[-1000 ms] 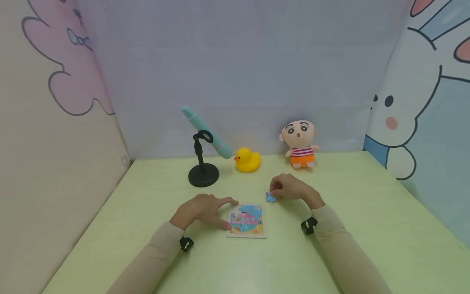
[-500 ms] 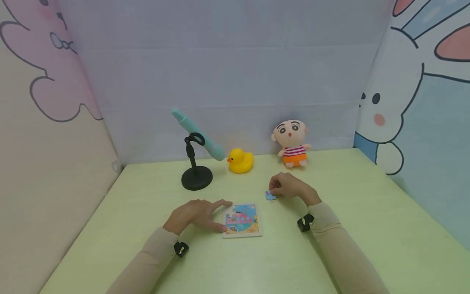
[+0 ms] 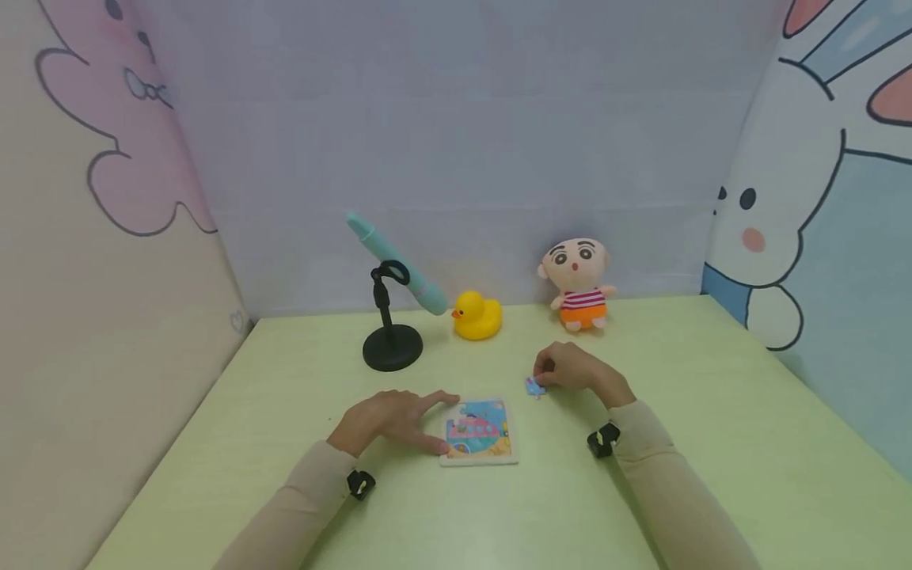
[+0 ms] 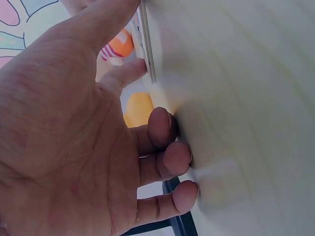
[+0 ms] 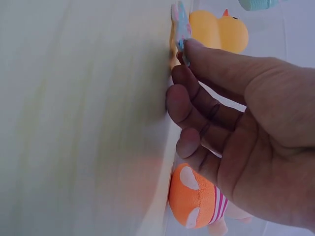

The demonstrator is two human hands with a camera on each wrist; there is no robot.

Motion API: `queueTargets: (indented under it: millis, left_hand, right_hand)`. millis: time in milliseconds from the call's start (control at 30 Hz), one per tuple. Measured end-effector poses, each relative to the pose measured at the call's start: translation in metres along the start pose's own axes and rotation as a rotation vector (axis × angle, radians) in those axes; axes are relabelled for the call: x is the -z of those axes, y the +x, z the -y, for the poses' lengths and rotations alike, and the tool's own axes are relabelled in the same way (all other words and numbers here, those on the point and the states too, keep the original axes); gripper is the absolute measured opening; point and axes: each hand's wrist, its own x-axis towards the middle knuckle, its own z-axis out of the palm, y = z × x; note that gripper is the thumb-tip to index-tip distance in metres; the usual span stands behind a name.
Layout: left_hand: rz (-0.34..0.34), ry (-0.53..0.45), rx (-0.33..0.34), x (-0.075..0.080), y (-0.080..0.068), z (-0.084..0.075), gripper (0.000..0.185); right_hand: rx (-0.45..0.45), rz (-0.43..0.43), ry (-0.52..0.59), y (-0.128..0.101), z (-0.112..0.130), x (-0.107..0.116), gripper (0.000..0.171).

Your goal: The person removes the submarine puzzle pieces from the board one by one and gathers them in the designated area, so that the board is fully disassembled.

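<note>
My left hand (image 3: 388, 418) rests on the pale green surface (image 3: 271, 412) nearest me, fingers (image 4: 167, 129) loosely spread; the thumb and forefinger touch the left edge of the puzzle board (image 3: 480, 431), while the other three fingertips press the surface beside it. The board lies flat, its blue and pink picture facing up.

From the board, at about one o'clock and just beyond its far right corner, my right hand (image 3: 573, 370) sits with its fingers (image 5: 197, 98) curled. The thumb and forefinger pinch a small blue puzzle piece (image 3: 534, 386), which stands on edge against the surface in the right wrist view; whether it is lifted clear I cannot quite tell.

Farther off, at about eleven o'clock from the board, a black stand (image 3: 392, 332) holds a teal pen-shaped device (image 3: 395, 265) tilted. Just right of it sits a yellow rubber duck (image 3: 477, 315), and at one o'clock a plush doll (image 3: 579, 283) in a striped shirt leans by the back wall.
</note>
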Motion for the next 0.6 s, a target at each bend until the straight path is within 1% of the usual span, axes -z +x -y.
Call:
queueTargets:
  millis: [100,300,500,600]
  left_hand:
    - [0.001,0.003,-0.002,-0.001,0.000,-0.002,0.080]
    - [-0.003,0.016,0.000,0.000,0.000,-0.004,0.080]
    - [-0.002,0.016,0.003,-0.001,0.000,-0.004,0.080]
    - [0.000,0.016,0.008,-0.001,-0.001,-0.004,0.079]
  right_hand:
    - [0.005,0.001,0.001,-0.002,-0.002,-0.001,0.006]
    - [0.019,-0.031,0.016,-0.005,-0.003,0.000,0.004]
    - [0.012,-0.004,0.054,-0.005,0.002,0.003,0.003]
    - [0.035,0.004,0.058,-0.003,0.010,0.005,0.004]
